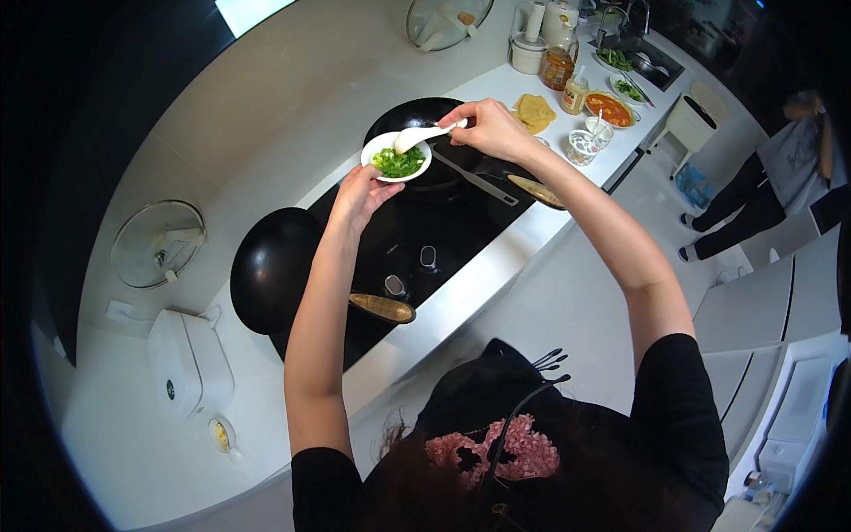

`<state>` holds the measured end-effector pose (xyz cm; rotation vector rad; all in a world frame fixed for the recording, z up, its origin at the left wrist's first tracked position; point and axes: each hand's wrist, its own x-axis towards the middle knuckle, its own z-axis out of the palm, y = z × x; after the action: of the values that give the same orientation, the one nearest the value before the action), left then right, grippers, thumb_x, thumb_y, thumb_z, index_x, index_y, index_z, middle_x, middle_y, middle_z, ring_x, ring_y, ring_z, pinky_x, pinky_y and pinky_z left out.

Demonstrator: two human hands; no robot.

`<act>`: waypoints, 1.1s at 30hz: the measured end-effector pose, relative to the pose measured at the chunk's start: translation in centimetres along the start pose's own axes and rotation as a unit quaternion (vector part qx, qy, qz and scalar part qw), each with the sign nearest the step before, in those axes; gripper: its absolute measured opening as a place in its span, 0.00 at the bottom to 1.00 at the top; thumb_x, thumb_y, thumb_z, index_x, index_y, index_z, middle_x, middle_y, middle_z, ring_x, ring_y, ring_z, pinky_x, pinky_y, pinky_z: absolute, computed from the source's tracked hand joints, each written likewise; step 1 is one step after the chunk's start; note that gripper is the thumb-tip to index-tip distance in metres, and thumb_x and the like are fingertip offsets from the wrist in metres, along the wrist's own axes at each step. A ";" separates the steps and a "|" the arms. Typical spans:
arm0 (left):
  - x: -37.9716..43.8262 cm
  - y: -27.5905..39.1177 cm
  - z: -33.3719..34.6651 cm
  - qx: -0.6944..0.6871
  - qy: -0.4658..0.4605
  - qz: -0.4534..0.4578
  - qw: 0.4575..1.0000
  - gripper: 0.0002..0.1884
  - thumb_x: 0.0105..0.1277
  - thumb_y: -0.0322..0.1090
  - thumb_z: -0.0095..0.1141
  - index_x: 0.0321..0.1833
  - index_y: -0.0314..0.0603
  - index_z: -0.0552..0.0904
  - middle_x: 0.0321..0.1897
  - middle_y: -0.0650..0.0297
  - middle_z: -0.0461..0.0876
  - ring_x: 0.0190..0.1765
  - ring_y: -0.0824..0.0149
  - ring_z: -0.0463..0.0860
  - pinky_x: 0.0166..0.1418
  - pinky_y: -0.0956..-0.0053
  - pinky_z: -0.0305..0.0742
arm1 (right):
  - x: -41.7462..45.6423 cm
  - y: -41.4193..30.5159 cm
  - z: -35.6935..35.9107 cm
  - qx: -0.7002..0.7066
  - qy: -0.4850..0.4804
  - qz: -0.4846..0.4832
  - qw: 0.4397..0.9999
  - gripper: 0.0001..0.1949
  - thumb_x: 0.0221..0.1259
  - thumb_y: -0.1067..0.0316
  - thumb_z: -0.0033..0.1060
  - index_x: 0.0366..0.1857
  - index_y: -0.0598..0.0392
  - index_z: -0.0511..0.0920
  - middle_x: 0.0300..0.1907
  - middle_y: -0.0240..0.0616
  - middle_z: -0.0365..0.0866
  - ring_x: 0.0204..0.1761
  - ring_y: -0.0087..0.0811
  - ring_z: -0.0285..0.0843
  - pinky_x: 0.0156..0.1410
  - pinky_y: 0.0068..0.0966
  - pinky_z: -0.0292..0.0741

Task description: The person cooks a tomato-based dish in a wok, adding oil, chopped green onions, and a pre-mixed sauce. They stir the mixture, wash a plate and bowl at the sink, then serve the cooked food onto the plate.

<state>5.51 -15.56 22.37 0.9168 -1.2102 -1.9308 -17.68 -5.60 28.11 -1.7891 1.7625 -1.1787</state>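
Observation:
My left hand [362, 193] holds a small white bowl [423, 170] by its near rim, thumb on the edge. Chopped green onions [397, 163] fill part of it. Between the fingers of my right hand [488, 130] is a white soup spoon [419, 135], its bowl end just over the greens. Both hands are above the black glass cooktop [432, 219], near the far wok [405, 116]. A grey spatula [482, 183] slants from that wok towards the front edge, and my arm partly covers the wok's wooden handle [532, 189].
A second black wok [272, 266] sits at left, its wooden handle [385, 308] pointing forward. Beyond it stands a white rice cooker [189, 362]. Jars, a dish of red food [608, 108] and a yellow cloth [534, 113] line the right counter. Another person [778, 173] stands at far right.

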 end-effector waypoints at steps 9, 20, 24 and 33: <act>4.2 -0.1 3.0 0.039 0.054 -0.003 0.998 0.16 0.61 0.26 0.44 0.50 0.24 0.66 0.38 0.46 0.79 0.34 0.58 0.84 0.43 0.69 0.85 | 6.6 6.6 -0.9 -0.076 -0.067 -0.061 0.993 0.14 0.52 0.71 0.56 0.42 0.59 0.83 0.30 0.46 0.85 0.33 0.35 0.84 0.43 0.30 0.77; 7.1 -1.7 8.6 0.080 0.208 -0.038 0.974 0.14 0.64 0.26 0.41 0.50 0.23 0.71 0.34 0.49 0.82 0.33 0.60 0.86 0.41 0.74 0.86 | 10.9 13.1 -1.8 -0.036 -0.115 -0.241 0.963 0.13 0.54 0.75 0.46 0.40 0.60 0.83 0.29 0.54 0.81 0.35 0.52 0.80 0.44 0.39 0.75; 7.8 -2.1 9.2 0.094 0.232 -0.046 0.967 0.15 0.64 0.26 0.41 0.51 0.21 0.69 0.35 0.47 0.81 0.34 0.59 0.86 0.40 0.74 0.86 | 11.4 14.1 -1.7 -0.082 -0.143 -0.239 0.957 0.15 0.51 0.77 0.47 0.40 0.58 0.83 0.30 0.54 0.81 0.34 0.52 0.79 0.43 0.40 0.75; 8.8 -2.5 8.5 0.102 0.247 -0.049 0.962 0.18 0.67 0.27 0.41 0.57 0.21 0.68 0.43 0.45 0.80 0.40 0.57 0.85 0.44 0.72 0.86 | 12.2 15.1 -2.4 -0.047 -0.078 -0.217 0.972 0.14 0.54 0.76 0.48 0.41 0.57 0.83 0.35 0.55 0.81 0.38 0.52 0.79 0.47 0.39 0.75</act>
<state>-6.61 -18.13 20.94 1.4863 -1.0846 -1.5283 -30.76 -18.77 21.86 -2.3354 1.4010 -1.0812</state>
